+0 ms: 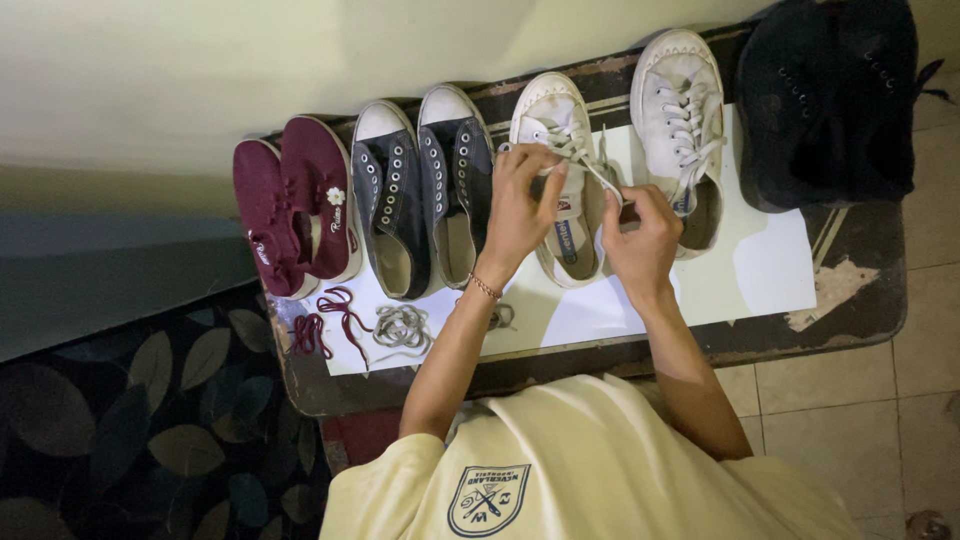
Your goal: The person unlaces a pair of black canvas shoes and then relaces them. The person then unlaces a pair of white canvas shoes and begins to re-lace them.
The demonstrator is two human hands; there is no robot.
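Head view, looking straight down: person in a pale yellow shirt is sitting at a dark, worn worktop w/ a white sheet spread over it, prob. to keep the shoes off the chipped surface.

Shoes are lying in a row along the far edge, toes pointing away, so the openings & eyelets are facing the person. L to R: maroon pair, dark grey pair w/o laces, white shoe under the hands, second white shoe already laced, then a black pair at far right, partly off the sheet.

Left hand is resting over the white shoe's tongue area, fingers closed, pinching the white lace near the eyelets; this is also steadying the shoe. Thin bracelet on that wrist. Right hand is just beside the shoe's right side, fingers closed on the other end of the lace, pulling it taut so it's running diagonally between the two hands.

Near edge of the sheet, left side: loose maroon laces & a grey lace bundle, each lying just below its matching pair, apart from the hands.

Patterned leaf rug on the floor at left, tiles at right.
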